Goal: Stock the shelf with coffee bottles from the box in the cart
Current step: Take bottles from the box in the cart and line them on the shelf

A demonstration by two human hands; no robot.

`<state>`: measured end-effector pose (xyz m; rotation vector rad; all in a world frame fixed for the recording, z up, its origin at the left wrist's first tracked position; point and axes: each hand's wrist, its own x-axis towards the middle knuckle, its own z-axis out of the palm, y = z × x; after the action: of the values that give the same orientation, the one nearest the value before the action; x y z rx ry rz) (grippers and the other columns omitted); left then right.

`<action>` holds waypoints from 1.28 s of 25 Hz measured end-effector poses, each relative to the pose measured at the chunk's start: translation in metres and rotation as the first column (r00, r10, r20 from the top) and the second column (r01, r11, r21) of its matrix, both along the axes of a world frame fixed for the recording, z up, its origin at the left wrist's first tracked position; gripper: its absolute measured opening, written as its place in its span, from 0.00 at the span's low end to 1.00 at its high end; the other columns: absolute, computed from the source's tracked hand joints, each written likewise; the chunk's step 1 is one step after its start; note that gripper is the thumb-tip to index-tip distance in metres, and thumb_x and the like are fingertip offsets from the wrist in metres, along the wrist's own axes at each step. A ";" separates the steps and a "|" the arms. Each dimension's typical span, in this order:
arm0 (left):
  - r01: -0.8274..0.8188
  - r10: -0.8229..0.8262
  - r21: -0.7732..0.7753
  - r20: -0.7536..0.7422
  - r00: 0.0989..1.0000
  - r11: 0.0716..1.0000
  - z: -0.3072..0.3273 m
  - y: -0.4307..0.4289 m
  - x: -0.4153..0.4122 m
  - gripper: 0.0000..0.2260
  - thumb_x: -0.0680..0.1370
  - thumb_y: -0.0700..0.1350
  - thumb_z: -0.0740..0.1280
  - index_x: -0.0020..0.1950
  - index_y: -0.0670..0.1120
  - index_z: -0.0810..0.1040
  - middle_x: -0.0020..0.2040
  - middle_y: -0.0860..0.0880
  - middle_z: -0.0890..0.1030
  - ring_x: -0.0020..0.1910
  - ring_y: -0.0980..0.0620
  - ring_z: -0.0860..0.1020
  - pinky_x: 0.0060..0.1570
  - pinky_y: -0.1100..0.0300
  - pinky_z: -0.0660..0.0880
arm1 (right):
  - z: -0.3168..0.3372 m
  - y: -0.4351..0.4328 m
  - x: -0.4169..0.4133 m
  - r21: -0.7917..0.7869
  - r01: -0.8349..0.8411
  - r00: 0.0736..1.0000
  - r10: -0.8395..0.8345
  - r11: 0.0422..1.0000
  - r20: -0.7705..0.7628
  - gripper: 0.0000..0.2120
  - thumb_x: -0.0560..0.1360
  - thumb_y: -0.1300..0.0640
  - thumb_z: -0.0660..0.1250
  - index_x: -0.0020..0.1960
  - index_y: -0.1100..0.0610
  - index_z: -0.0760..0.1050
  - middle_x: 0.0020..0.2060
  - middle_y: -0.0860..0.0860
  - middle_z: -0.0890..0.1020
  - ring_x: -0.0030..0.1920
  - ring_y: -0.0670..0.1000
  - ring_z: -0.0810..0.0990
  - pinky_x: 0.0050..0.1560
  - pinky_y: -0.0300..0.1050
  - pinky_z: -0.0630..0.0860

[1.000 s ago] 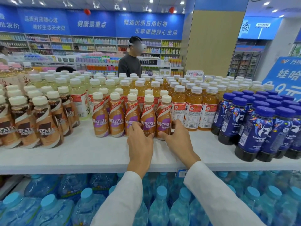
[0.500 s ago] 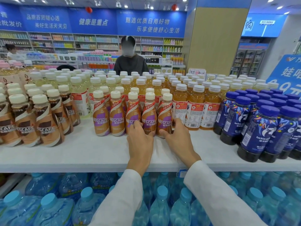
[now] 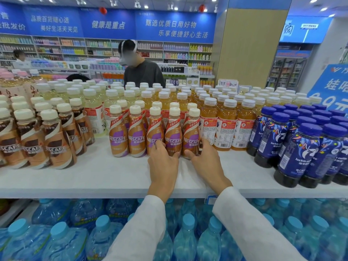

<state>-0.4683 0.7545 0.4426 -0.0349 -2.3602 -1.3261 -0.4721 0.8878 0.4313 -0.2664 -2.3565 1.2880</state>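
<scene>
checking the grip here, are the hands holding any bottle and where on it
Neither bottle is lifted. The left hand and right hand press their fingertips against the lower bodies of the two rightmost Nescafe bottles standing on the shelf.

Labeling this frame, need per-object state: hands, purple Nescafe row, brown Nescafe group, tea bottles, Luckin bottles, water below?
left hand: on shelf, fingers touching the purple-label bottles
right hand: cupping the rightmost purple-label bottle
purple-label Nescafe bottles: upright, capped, front row of five
brown Nescafe bottles: upright, capped
tea bottles: upright, capped
Luckin bottles: upright, capped
water bottles: lower shelf, capped
</scene>
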 end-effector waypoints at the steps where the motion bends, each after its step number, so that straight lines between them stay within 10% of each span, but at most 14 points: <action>1: 0.005 -0.005 0.001 0.000 1.000 1.000 0.000 0.000 0.001 0.23 0.77 0.49 0.75 0.68 0.45 0.72 0.65 0.45 0.78 0.62 0.46 0.78 0.61 0.49 0.79 | -0.001 0.000 0.004 -0.005 -0.014 1.000 0.014 1.000 0.011 0.33 0.74 0.45 0.74 0.75 0.47 0.64 0.69 0.47 0.76 0.67 0.51 0.76 0.66 0.52 0.75; 11: -0.016 0.016 0.007 -0.011 1.000 1.000 -0.020 -0.025 0.050 0.20 0.79 0.53 0.70 0.69 0.49 0.74 0.62 0.51 0.81 0.61 0.50 0.78 0.63 0.53 0.75 | 0.003 -0.005 0.084 0.202 -0.178 0.983 0.165 0.963 0.081 0.24 0.79 0.48 0.69 0.73 0.47 0.68 0.71 0.45 0.73 0.64 0.45 0.74 0.67 0.46 0.72; 19: -0.285 0.294 0.318 0.021 0.956 0.904 -0.107 -0.116 0.227 0.15 0.75 0.58 0.70 0.61 0.58 0.80 0.56 0.62 0.84 0.58 0.57 0.82 0.59 0.60 0.77 | -0.069 -0.066 0.186 -0.222 -0.529 0.849 0.505 0.819 -0.156 0.13 0.75 0.57 0.74 0.57 0.45 0.82 0.52 0.39 0.85 0.53 0.41 0.83 0.57 0.33 0.76; 32: -0.880 0.829 0.446 0.422 0.368 0.163 -0.234 -0.240 0.486 0.12 0.75 0.32 0.73 0.53 0.47 0.85 0.46 0.50 0.88 0.42 0.67 0.83 0.41 0.75 0.75 | -0.230 -0.281 0.277 -0.455 -0.800 0.192 0.886 0.390 0.422 0.11 0.78 0.58 0.69 0.53 0.41 0.77 0.49 0.38 0.81 0.44 0.27 0.78 0.45 0.20 0.71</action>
<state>0.0182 0.5148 0.2082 1.4057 -1.2884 -1.3094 -0.1952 0.6066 0.2008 0.9555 -3.1279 2.1108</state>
